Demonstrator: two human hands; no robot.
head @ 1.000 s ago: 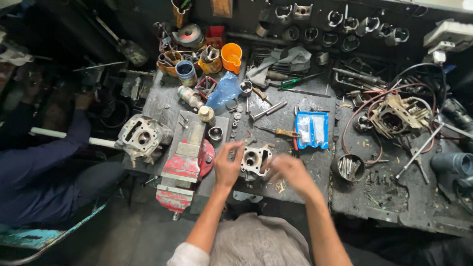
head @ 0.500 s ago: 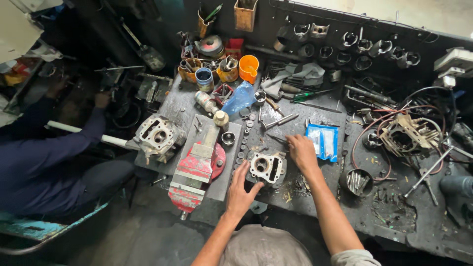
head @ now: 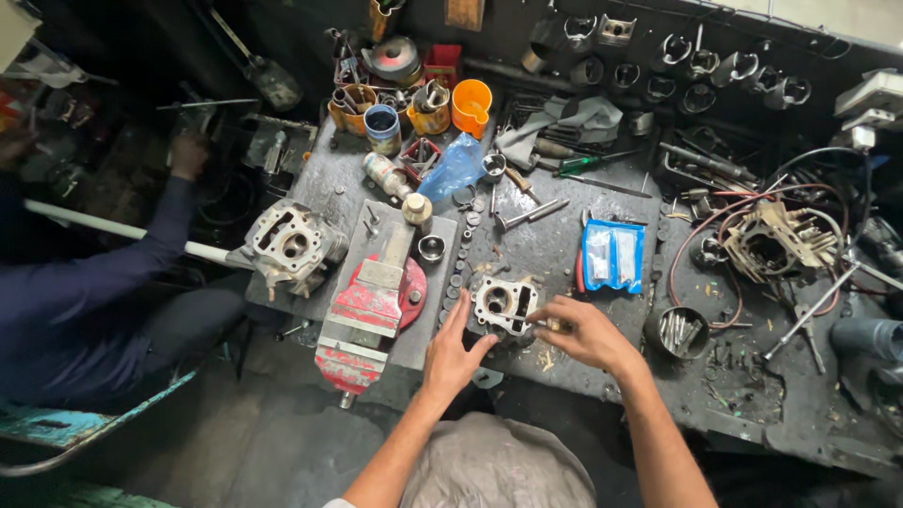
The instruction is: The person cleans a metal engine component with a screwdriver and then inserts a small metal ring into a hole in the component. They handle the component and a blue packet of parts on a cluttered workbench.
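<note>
right hand [head: 585, 334] back beside cylinder head [head: 504, 303]

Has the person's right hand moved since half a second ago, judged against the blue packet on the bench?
Yes. The right hand has come back from beside the blue packet toward the person, to the right edge of the metal engine part.

We are in an engine repair workshop. We see a greasy workbench [head: 555, 249], a red vise [head: 369, 310], hanging pistons [head: 696, 64], and scattered engine parts.
</note>
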